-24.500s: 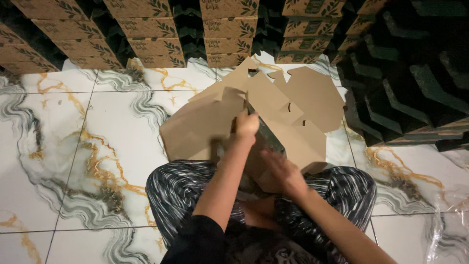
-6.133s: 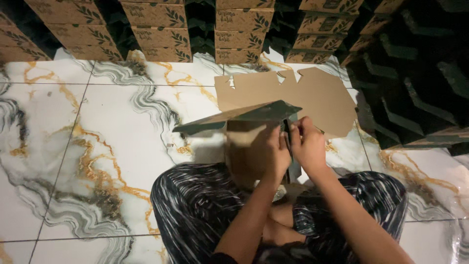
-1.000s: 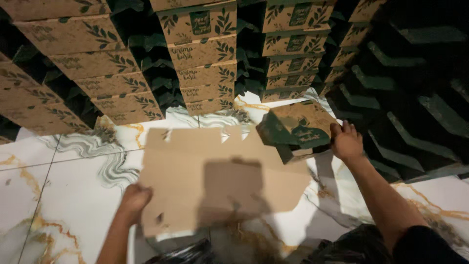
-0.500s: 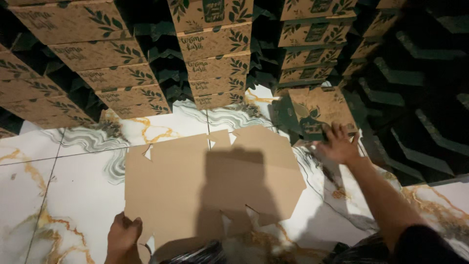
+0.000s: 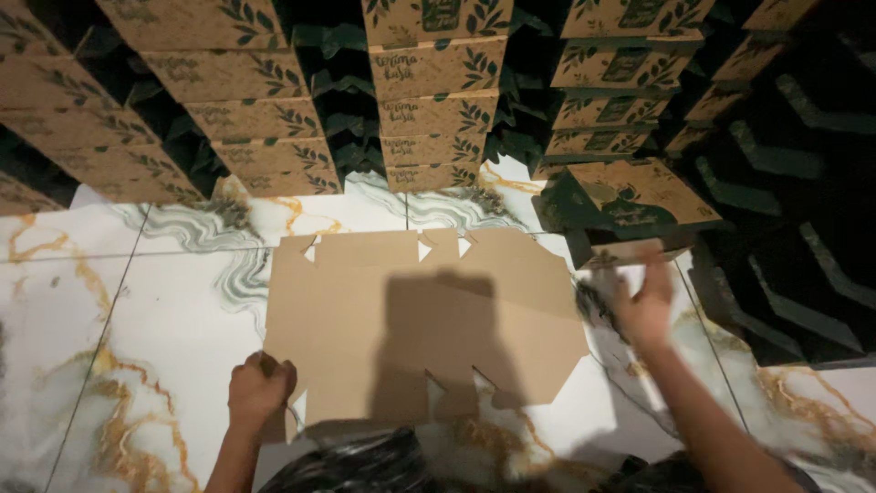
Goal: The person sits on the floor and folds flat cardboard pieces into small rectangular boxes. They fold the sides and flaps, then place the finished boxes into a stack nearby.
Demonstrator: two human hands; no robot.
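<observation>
Down on the marble-patterned floor (image 5: pixel 137 301), white with gold and grey veins, lies a flat cardboard blank (image 5: pixel 411 319), unfolded, plain brown side up, notched tabs along near and far edges. Left hand (image 5: pixel 260 388) at the blank's near left corner, fingers (image 5: pixel 274 374) curled together and clamped on that corner, pinning or gripping the edge. Right hand (image 5: pixel 643 301) out to the right, just past the blank's right edge, blurred with motion, fingers spread apart, holding nothing, hovering just below a folded box (image 5: pixel 639 196) with a brown printed top and dark green sides. Touching that box or a shade short of it: cannot tell through the blur. A shadow of the head and shoulders across the middle of the blank. Behind, stacks of finished boxes (image 5: pixel 438 100) with leaf print, row on row along the far side, and darker green stacks (image 5: pixel 803 228) off to the right. Patterned trouser knees (image 5: pixel 365 461) just visible at the bottom edge.
</observation>
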